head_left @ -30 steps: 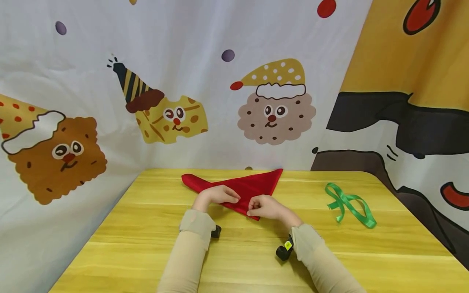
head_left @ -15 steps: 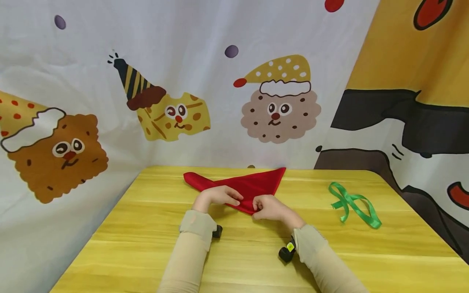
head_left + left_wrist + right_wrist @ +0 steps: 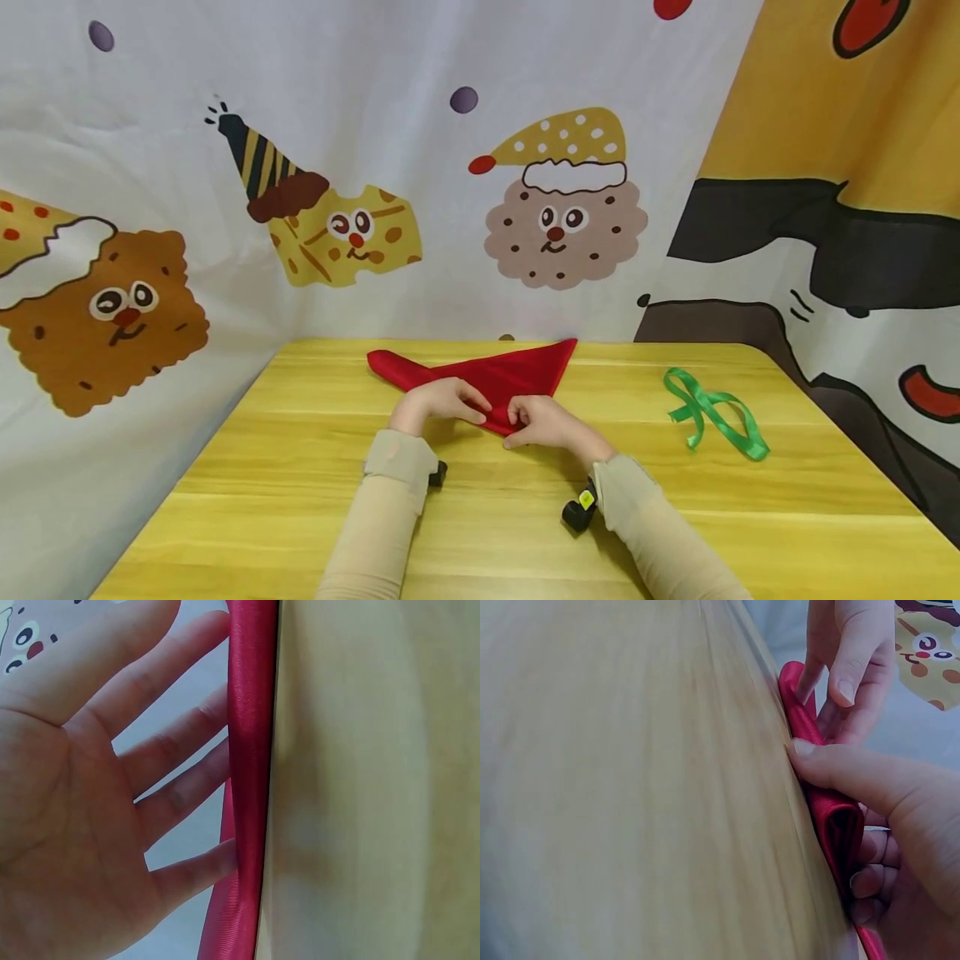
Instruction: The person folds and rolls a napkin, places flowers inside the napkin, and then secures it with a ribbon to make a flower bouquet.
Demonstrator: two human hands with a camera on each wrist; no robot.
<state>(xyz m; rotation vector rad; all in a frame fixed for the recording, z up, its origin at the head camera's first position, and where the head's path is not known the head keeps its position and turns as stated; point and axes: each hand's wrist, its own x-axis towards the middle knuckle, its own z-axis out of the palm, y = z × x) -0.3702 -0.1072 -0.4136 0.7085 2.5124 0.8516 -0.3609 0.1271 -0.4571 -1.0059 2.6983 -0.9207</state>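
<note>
A red satin cloth lies toward the far side of the wooden table, its near edge folded into a flat roll and its left end sticking out as a narrow tail. My left hand rests on the roll with spread fingers; in the left wrist view its fingertips touch the red fabric and the thumb stands away from it. My right hand holds the roll's right end: in the right wrist view the thumb presses its near side, with curled fingers on the other side. The layered end of the roll shows there.
A green ribbon lies loosely looped on the right of the table. Behind the table hangs a white curtain printed with cartoon biscuits and cheese. Each wrist wears a small black camera.
The cloth's near right corner, which stuck out toward me a second ago, is now tucked into the roll. My right thumb and index finger have spread apart; the left hand has barely moved.
</note>
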